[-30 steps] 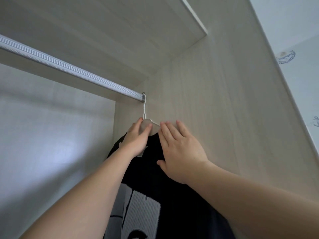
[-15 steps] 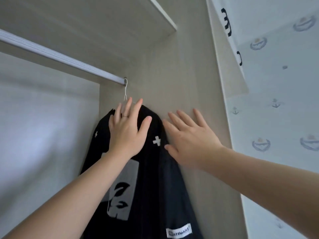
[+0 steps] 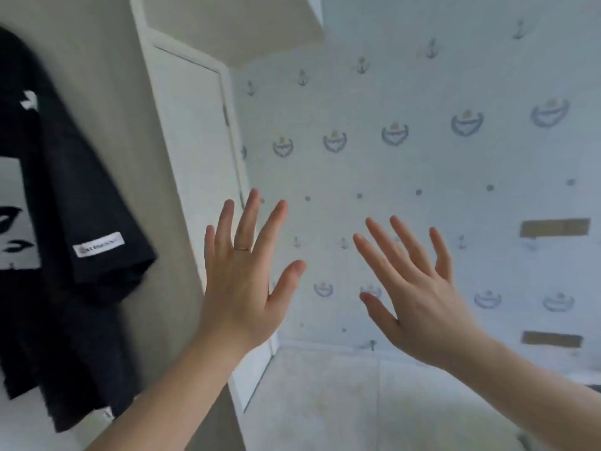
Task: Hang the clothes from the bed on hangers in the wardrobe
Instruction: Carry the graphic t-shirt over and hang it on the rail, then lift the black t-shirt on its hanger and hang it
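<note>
Head view: black T-shirt [image 3: 74, 203] hangs at left of frame inside wardrobe [image 3: 130, 141], hanger unseen. Left hand [image 3: 242, 281] and right hand [image 3: 419, 297] mid-frame, fingers spread, holding nothing. Fabric likely soft, light, limp; best taken by shoulders or collar.

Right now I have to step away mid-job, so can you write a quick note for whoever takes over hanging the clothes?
Left hand: open, fingers spread, empty.
Right hand: open, empty.
Both are in the air before the anchor-patterned wallpaper, touching no garment.
The black T-shirt with white print hangs inside the pale wooden wardrobe at the left; its hanger and the rail are out of frame.
Done: that shirt looks hung.
Left: the bed is not in view, so check it for more clothes.
</note>
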